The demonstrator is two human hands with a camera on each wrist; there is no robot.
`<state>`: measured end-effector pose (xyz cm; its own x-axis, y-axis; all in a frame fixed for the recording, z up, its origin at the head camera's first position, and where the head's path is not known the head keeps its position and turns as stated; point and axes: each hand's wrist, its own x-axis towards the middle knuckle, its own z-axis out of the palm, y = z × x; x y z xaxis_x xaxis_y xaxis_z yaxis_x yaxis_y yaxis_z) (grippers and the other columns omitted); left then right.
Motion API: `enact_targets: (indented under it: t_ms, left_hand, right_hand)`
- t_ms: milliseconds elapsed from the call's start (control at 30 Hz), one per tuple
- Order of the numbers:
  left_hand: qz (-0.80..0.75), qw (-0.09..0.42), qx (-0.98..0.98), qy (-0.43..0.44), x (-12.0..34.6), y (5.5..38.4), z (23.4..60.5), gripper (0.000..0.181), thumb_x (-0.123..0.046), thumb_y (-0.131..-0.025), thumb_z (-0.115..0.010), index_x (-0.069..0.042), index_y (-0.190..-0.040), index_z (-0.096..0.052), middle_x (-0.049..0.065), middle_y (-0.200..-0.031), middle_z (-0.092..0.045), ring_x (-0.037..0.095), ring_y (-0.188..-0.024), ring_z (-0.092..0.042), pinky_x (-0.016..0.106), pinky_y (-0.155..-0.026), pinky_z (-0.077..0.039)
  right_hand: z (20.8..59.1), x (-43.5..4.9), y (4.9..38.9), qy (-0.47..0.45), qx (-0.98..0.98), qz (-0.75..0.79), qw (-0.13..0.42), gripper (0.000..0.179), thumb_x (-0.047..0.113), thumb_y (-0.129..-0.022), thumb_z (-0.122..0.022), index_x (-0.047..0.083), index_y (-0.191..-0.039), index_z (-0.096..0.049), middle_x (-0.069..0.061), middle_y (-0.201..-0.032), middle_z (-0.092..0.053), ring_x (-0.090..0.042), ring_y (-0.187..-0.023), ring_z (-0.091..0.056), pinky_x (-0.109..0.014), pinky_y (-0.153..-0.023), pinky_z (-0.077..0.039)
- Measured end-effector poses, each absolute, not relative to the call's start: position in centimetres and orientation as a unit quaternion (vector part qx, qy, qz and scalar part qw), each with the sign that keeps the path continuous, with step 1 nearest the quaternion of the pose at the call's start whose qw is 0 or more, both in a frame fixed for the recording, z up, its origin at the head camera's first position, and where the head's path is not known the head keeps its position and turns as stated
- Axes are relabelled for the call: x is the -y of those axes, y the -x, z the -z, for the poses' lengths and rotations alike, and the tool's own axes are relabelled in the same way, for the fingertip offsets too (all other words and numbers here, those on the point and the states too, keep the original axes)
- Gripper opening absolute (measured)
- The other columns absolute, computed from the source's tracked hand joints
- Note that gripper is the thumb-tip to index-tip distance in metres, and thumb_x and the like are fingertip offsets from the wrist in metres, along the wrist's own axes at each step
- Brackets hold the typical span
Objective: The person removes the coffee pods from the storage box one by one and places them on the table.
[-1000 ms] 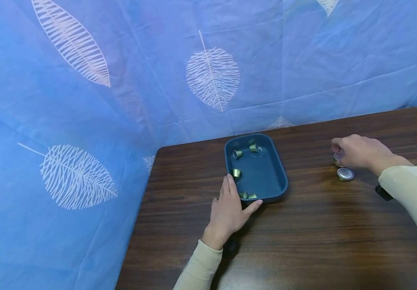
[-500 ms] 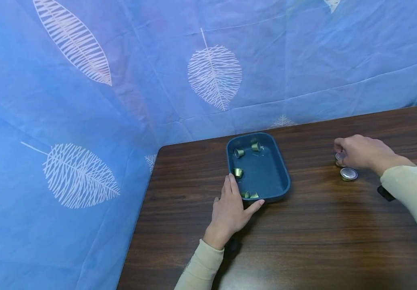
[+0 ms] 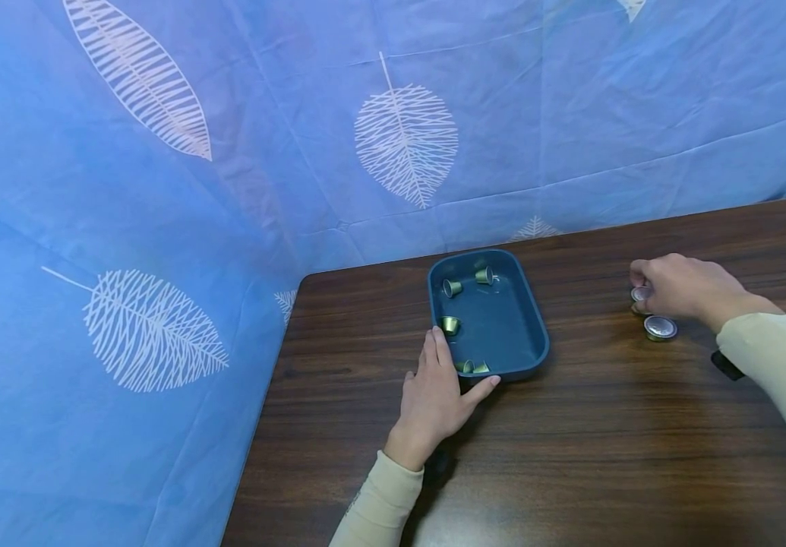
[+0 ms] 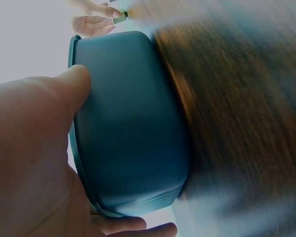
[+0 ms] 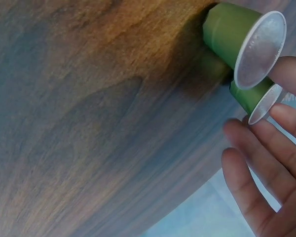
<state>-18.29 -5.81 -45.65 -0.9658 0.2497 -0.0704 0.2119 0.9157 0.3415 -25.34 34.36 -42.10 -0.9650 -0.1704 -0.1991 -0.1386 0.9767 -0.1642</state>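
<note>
A dark blue tray (image 3: 502, 357) with several green-gold coffee capsules inside stands near the table's back left. My left hand (image 3: 430, 399) rests against its near-left corner, thumb (image 4: 78, 84) on the near wall and straight fingers along the left side. Two more green capsules with silver lids stand on the table to the right. My right hand (image 3: 689, 289) holds the farther capsule (image 5: 264, 104) between thumb and fingers, still down at the table top. The nearer capsule (image 3: 660, 327) stands apart, just on the near side of that hand; it looms larger in the right wrist view.
The dark wooden table (image 3: 570, 456) has a rounded back-left corner. Behind and to the left hangs a blue cloth (image 3: 283, 137) printed with white leaves. Bare wood lies between the tray and the two loose capsules.
The head view has drifted slightly, so everything sits a little further right. Both hands keep their places at the tray and the farther capsule.
</note>
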Motion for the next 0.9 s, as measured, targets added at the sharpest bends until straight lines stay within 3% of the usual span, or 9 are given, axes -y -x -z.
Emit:
enact_targets:
  t_ms: [300,467,667,900]
  left_hand:
    - [-0.173,0.055,-0.976,-0.117,5.9,18.2,45.6,0.118,-0.079,-0.095,-0.061,-0.003,-0.172,-0.014,0.019,-0.176,-0.029,0.035,-0.153,-0.05,0.065,-0.11,-0.053]
    - [-0.168,0.053,-0.977,-0.118,5.9,18.2,45.6,0.118,-0.08,-0.095,-0.06,-0.003,-0.172,-0.014,0.019,-0.176,-0.03,0.035,-0.152,-0.05,0.065,-0.11,-0.053]
    - [-0.165,0.051,-0.978,-0.119,5.8,18.3,45.7,0.118,-0.081,-0.095,-0.059,-0.003,-0.172,-0.014,0.019,-0.176,-0.03,0.034,-0.152,-0.05,0.064,-0.11,-0.053]
    - [-0.171,0.055,-0.977,-0.118,5.9,18.4,45.7,0.12,-0.083,-0.094,-0.057,-0.003,-0.172,-0.014,0.018,-0.177,-0.029,0.034,-0.155,-0.047,0.066,-0.111,-0.051]
  right_hand:
    - [41.8,-34.4,25.5,0.073,-0.99,0.067,0.098,0.053,0.034,-0.092,-0.084,-0.005,-0.122,-0.065,-0.02,-0.105,-0.074,-0.033,-0.088,-0.071,-0.057,-0.068,-0.055]
    - [41.1,-34.3,25.6,0.075,-0.99,0.073,0.095,0.048,0.034,-0.096,-0.08,-0.004,-0.121,-0.065,-0.019,-0.104,-0.073,-0.032,-0.085,-0.07,-0.054,-0.066,-0.054]
    - [39.6,-33.0,26.0,0.083,-0.992,0.062,0.074,0.057,0.035,-0.097,-0.079,-0.009,-0.13,-0.063,-0.028,-0.116,-0.073,-0.042,-0.095,-0.073,-0.061,-0.073,-0.056]
    - [37.7,-29.7,26.4,0.106,-0.992,0.05,0.046,0.061,0.032,-0.097,-0.08,-0.009,-0.138,-0.062,-0.031,-0.126,-0.071,-0.042,-0.099,-0.073,-0.06,-0.073,-0.058]
